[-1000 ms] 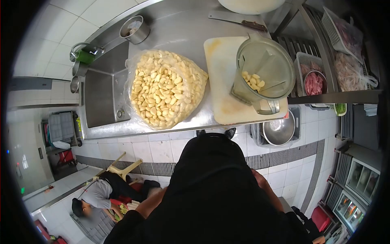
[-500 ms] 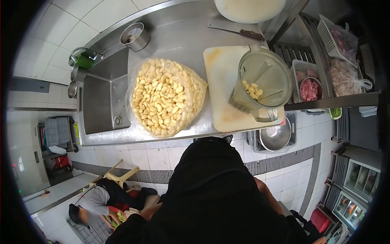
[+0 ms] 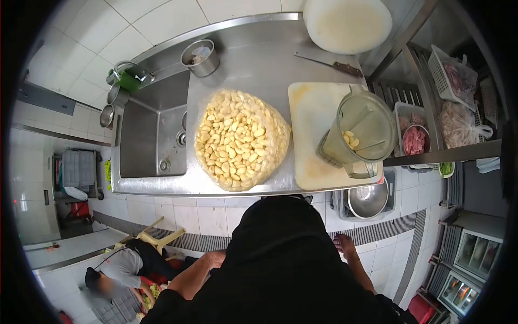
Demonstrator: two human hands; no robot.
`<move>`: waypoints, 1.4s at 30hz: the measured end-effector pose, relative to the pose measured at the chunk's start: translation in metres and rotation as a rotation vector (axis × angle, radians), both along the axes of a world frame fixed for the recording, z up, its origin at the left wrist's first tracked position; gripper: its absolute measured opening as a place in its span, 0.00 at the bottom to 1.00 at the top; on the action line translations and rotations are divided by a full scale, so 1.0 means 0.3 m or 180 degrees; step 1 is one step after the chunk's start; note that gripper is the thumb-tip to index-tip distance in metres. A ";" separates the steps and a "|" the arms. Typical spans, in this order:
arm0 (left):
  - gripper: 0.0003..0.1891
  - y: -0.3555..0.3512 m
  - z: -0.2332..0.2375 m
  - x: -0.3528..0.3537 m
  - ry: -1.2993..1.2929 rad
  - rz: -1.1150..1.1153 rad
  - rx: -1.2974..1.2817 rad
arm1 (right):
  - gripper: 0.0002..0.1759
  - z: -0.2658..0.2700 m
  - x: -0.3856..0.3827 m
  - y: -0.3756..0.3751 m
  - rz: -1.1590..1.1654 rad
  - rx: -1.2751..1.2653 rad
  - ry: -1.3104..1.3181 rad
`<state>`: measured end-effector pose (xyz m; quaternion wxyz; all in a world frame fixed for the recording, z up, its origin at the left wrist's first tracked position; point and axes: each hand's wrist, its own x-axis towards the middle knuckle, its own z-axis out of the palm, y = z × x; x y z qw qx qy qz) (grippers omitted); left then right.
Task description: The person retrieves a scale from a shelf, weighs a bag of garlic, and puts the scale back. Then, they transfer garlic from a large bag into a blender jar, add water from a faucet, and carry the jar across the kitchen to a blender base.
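Bag of peeled garlic cloves (image 3: 241, 139) lies on the steel bench (image 3: 253, 62), near the front edge, between the sink (image 3: 145, 140) and the cutting board (image 3: 310, 116). Blender jug (image 3: 362, 129) lies tilted on the board, a few cloves inside. Knife (image 3: 329, 63) behind the board.

Both hands hang low beside the body, well apart from the bench. Right hand (image 3: 344, 245) is loose, fingers slack, holding nothing. Left hand (image 3: 216, 259) is partly hidden; grip cannot be told.

A second person (image 3: 121, 267) crouches on the floor, lower left.
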<state>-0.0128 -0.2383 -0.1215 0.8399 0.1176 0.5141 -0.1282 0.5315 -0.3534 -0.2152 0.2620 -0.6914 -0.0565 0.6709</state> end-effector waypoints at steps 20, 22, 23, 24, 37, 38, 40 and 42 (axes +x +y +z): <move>0.47 1.090 0.652 0.324 0.1465 -0.3018 0.5811 | 0.34 0.952 -0.734 1.294 0.3756 0.3802 -0.3197; 0.52 1.094 0.655 0.308 0.1443 -0.3244 0.5501 | 0.48 0.947 -0.735 1.307 0.4598 0.2996 -0.3505; 0.58 1.089 0.660 0.303 0.1428 -0.3473 0.5131 | 0.48 0.931 -0.732 1.312 0.4603 0.2974 -0.3532; 0.61 1.084 0.649 0.311 0.1593 -0.3638 0.5184 | 0.50 0.910 -0.732 1.315 0.4609 0.3129 -0.3767; 0.43 1.376 0.464 0.397 0.1713 -0.1867 0.5863 | 0.31 0.876 -0.841 1.555 0.3190 0.3089 -0.3229; 0.39 1.373 0.452 0.418 0.1777 -0.1180 0.6104 | 0.33 0.850 -0.871 1.563 0.2881 0.3076 -0.3372; 0.36 1.301 0.524 0.452 0.1839 -0.1274 0.5772 | 0.34 0.791 -0.902 1.547 0.2561 0.3040 -0.3499; 0.34 1.254 0.520 0.435 0.1906 -0.1376 0.5420 | 0.42 0.774 -0.933 1.495 0.2924 0.3315 -0.4114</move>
